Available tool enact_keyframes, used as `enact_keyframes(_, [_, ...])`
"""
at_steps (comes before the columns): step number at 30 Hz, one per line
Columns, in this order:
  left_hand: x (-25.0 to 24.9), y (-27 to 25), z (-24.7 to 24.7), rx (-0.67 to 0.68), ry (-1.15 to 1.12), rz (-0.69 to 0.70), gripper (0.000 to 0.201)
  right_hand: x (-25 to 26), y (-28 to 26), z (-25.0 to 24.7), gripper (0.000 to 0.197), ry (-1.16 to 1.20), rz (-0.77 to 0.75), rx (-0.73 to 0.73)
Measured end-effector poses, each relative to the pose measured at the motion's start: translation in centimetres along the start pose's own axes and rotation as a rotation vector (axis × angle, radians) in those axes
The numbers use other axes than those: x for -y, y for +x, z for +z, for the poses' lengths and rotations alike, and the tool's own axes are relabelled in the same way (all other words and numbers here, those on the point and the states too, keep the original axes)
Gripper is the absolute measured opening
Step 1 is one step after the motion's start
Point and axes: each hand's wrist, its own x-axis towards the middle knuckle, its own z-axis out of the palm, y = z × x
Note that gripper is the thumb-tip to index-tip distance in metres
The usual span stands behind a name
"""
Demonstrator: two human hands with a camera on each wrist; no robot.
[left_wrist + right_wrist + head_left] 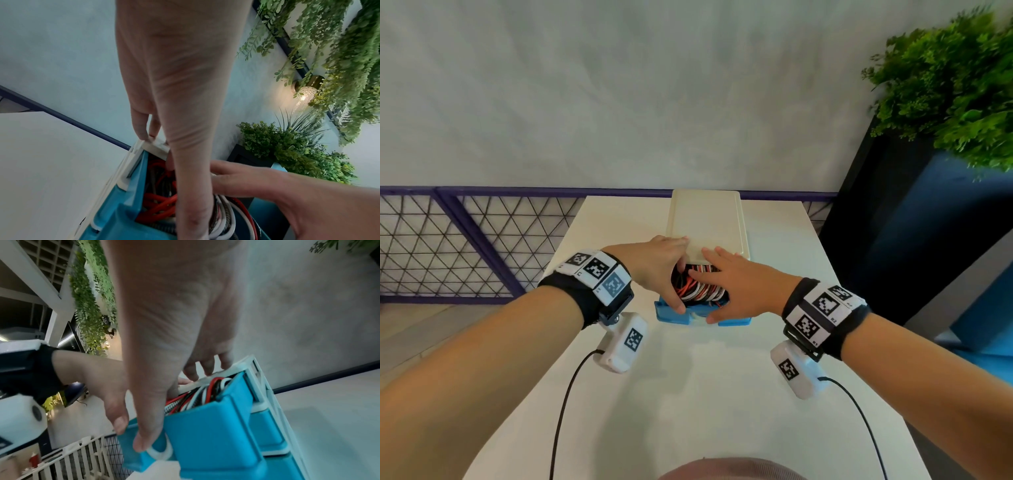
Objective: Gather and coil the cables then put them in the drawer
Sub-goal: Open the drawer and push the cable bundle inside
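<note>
On the white desk (688,394) stands a small drawer unit (707,219) with a cream top, and its top blue drawer (674,313) is pulled out toward the person. Inside it lie the coiled cables (702,291), red, white and dark strands packed together and filling the open part of the drawer.

The left hand (659,267) reaches in from the left. Its fingers (141,126) stretch forward and touch the front edge of the unit's cream top, while the thumb (676,303) points down along the cables to the drawer's front rim. The hand is spread, not clenched, and it presses on the cables rather than wrapping round them.

The right hand (732,284) comes in from the right, lying flat over the cable bundle. Its fingers (207,368) are nearly straight, their tips against the lower front edge of the unit's top, and the thumb (144,439) reaches down to the white pull (162,452) at the middle of the drawer's front. This hand too is spread and released, holding nothing in a grasp, its palm pressing the cables down.

The two hands lie close together over the drawer, their thumbs just apart on its front. A potted plant (955,85) in a dark planter stands to the right of the desk, and a purple mesh railing (465,246) runs behind it on the left.
</note>
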Motion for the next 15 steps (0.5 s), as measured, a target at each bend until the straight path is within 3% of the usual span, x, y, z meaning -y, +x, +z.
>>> enact_keyframes(8, [-0.2, 0.4, -0.2, -0.098, -0.076, -0.026, 0.072, 0.0, -0.4, 1.3, 0.071, -0.078, 0.028, -0.106])
enact_keyframes(12, [0.0, 0.2, -0.2, -0.123, -0.083, -0.036, 0.078, -0.3, -0.6, -0.8, 0.081, 0.222, 0.037, -0.084])
enact_keyframes(15, [-0.2, 0.7, -0.3, -0.195, -0.009, -0.018, 0.074, -1.6, -0.7, -1.4, 0.091, 0.188, 0.129, -0.037])
